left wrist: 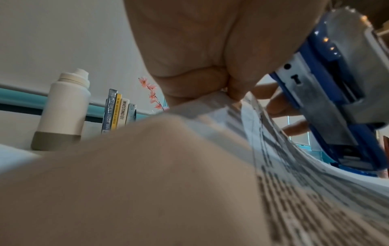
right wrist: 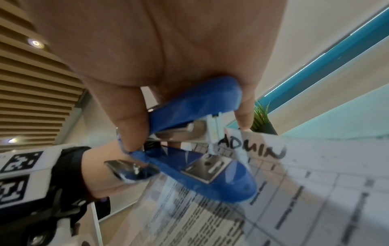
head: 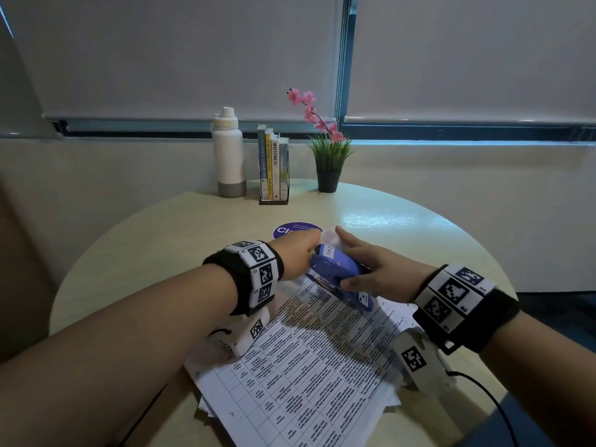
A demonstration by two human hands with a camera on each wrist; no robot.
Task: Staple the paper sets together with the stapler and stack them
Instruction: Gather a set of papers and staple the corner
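Observation:
A blue stapler [head: 338, 275] is held above the papers by my right hand [head: 364, 269], thumb on its near side and fingers over the top. In the right wrist view the stapler [right wrist: 202, 149] stands with its jaws apart at the corner of a printed sheet marked "ADMIN" [right wrist: 252, 149]. My left hand [head: 300, 253] pinches the far corner of that paper set [head: 322, 343] and lifts it off the table. In the left wrist view my left hand [left wrist: 223, 94] pinches the paper [left wrist: 294, 166] right beside the stapler [left wrist: 341, 99]. More sheets lie fanned under the top set.
On the round pale table [head: 161, 253] stand a white bottle [head: 228, 153], a small rack of books [head: 273, 166] and a potted plant with pink flowers [head: 328, 159] at the far edge. A purple round sticker [head: 287, 230] lies beyond the hands.

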